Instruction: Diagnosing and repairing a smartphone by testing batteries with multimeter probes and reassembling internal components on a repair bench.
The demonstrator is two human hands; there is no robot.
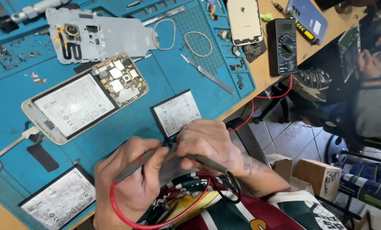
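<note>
Holding a probe in each hand, we press both tips toward the near edge of the loose phone battery [176,112] that lies on the blue work mat [207,85]. Our left hand [133,179] is curled shut around the red-leaded probe [135,166], fingers wrapped tight on its grey shaft, and the red lead [118,211] loops down and round beneath the wrist. Our right hand [207,142] is closed on the black probe [205,162], pinching it between thumb and fingers, with the black lead [233,187] curling off below the wrist. The two hands touch each other just near of the battery; the probe tips are hidden behind our fingers, so we cannot tell whether they touch its contacts.

Left of the battery lies an opened gold-framed phone [84,98] with its own battery and circuit board bared. Far of that rests a grey metal midframe [101,36]. A second loose battery [58,200] sits at the near left edge of the mat. Metal tweezers [207,73] lie far right of the tested battery, with two rubber bands [199,42] beyond them. A black multimeter [281,46] stands on the wooden bench [263,72] at the far right, its red wire running down over the edge. Another person's hand [369,64] works at the far right.
</note>
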